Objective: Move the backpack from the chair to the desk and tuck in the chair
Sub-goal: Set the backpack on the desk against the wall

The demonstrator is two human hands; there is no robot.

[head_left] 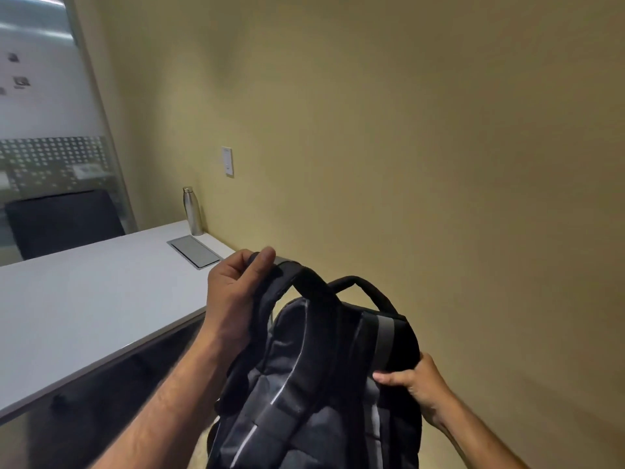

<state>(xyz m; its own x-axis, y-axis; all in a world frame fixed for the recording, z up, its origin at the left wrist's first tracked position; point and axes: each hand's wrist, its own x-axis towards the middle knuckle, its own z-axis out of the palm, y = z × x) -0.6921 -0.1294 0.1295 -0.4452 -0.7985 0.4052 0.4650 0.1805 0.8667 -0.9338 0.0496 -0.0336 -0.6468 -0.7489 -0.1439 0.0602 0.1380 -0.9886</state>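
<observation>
A dark grey and black fabric backpack [304,384] is held up in the lower centre of the frame, to the right of the white rectangular table [84,306] and clear of its near edge. The left hand [233,299] has its fingers curled shut around a black padded shoulder strap [297,272] at the top; the right hand [422,384] grips the pack's right side, thumb pressed on the fabric. The tabletop at centre left lies open, with only a grey inset panel [195,250] and a steel bottle [192,211] near the tan wall [406,147]. A black chair back [64,221] stands beyond the table's far edge. The backpack's bottom is cut off by the frame
</observation>
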